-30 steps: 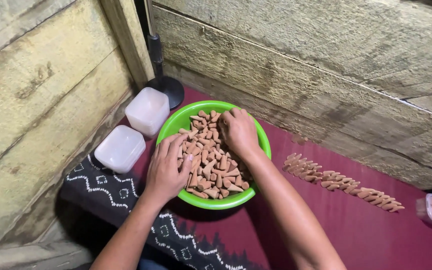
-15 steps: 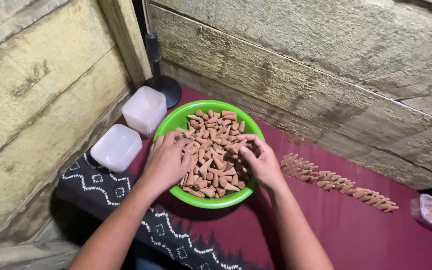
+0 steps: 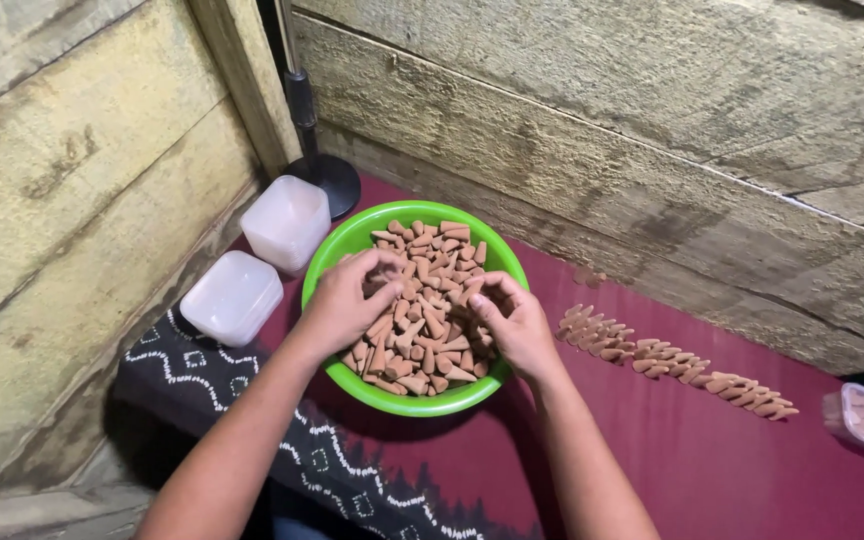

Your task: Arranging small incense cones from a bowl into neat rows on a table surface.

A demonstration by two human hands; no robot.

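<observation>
With our left hand (image 3: 337, 310) and right hand (image 3: 517, 322) in the green bowl (image 3: 352, 240) at the middle, fingers curled loosely among the small brown cones (image 3: 432, 275), we risk tipping cones onto the maroon cloth (image 3: 732, 450).

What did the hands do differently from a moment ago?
The right hand slid from the far side of the green bowl to its near right edge, fingers now pinching at the little brown cones. The left hand stayed on the pile. Bowl, two white tubs and cone row stayed put.
</observation>
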